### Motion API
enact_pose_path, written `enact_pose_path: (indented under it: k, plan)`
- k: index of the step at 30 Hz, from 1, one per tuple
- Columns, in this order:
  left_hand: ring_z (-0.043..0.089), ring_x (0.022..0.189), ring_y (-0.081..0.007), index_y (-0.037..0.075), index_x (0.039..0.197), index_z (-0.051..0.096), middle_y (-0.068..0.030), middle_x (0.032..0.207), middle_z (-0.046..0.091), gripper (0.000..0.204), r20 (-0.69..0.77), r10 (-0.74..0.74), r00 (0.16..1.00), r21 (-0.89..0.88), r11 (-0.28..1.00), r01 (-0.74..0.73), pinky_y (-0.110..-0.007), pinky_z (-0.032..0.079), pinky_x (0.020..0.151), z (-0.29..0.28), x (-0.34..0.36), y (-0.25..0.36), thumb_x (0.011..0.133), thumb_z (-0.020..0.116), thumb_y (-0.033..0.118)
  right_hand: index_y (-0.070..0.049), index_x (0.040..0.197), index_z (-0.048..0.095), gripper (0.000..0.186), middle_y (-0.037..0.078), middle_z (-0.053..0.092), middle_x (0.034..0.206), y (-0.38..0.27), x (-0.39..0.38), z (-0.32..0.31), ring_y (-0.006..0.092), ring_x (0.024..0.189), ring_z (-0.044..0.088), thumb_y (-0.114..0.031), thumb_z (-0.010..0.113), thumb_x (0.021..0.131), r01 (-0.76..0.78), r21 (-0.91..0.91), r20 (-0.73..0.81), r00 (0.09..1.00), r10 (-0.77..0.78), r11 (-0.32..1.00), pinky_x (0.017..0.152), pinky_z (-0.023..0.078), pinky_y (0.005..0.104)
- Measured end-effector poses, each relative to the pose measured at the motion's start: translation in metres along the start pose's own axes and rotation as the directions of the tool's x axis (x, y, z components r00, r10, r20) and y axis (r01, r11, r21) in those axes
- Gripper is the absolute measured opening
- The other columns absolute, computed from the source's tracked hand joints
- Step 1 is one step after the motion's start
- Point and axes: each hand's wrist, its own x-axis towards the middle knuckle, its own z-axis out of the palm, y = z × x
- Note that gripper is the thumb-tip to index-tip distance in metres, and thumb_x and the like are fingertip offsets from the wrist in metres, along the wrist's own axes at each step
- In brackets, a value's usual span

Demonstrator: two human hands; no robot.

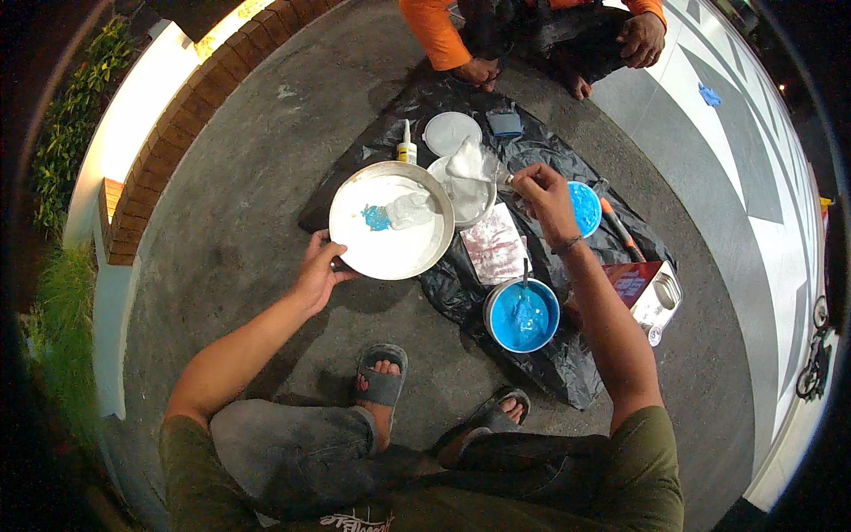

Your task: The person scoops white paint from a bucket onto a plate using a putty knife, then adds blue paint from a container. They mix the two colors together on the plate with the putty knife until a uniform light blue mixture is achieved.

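As a round white pan (362, 246) is apparently being steadied by the clasping left hand (316, 271), a white-smeared scraper (479, 165) is being pinched by the right hand (548, 199).

The white pan (359, 249) hides part of my left hand (316, 277). Past the pan, an orange-sleeved person (576, 37) is cut off.
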Motion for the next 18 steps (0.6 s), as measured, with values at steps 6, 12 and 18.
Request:
enact_pose_path:
  k: [6,12,18]
  plan:
    - [0.057,0.107,-0.0225,0.009,0.127,0.040,-0.0116,0.120,0.054,0.045,0.005,-0.005,1.000,-0.015,1.000,0.005,-0.049,0.056,0.087,0.015,0.001,0.007,0.091,0.063,0.021,-0.001,0.093,0.065,0.017,0.009,0.070,0.081,-0.046,-0.014,0.005,0.0150,0.073,0.067,-0.015,0.069,0.086,0.323,-0.305,0.024,0.943,-0.332,0.896,0.067,0.052,0.0294]
    - [0.057,0.106,-0.0226,0.009,0.128,0.039,-0.0113,0.120,0.054,0.047,0.033,0.005,0.999,-0.027,1.000,-0.004,-0.049,0.055,0.087,0.025,0.005,0.009,0.090,0.064,0.021,-0.006,0.101,0.064,0.021,0.012,0.068,0.096,-0.036,-0.048,0.031,0.0316,0.084,0.068,-0.007,0.073,0.082,0.700,-0.477,0.330,0.703,-0.630,0.531,0.072,0.056,0.0387]
    - [0.057,0.106,-0.0239,0.009,0.127,0.039,-0.0119,0.120,0.054,0.045,0.024,0.011,1.000,-0.024,1.000,-0.010,-0.050,0.055,0.086,0.030,0.007,0.011,0.090,0.063,0.020,-0.009,0.102,0.061,0.023,0.010,0.063,0.090,-0.011,-0.058,0.036,0.0300,0.080,0.065,-0.006,0.071,0.082,0.692,-0.566,0.349,0.694,-0.630,0.448,0.068,0.054,0.0405]
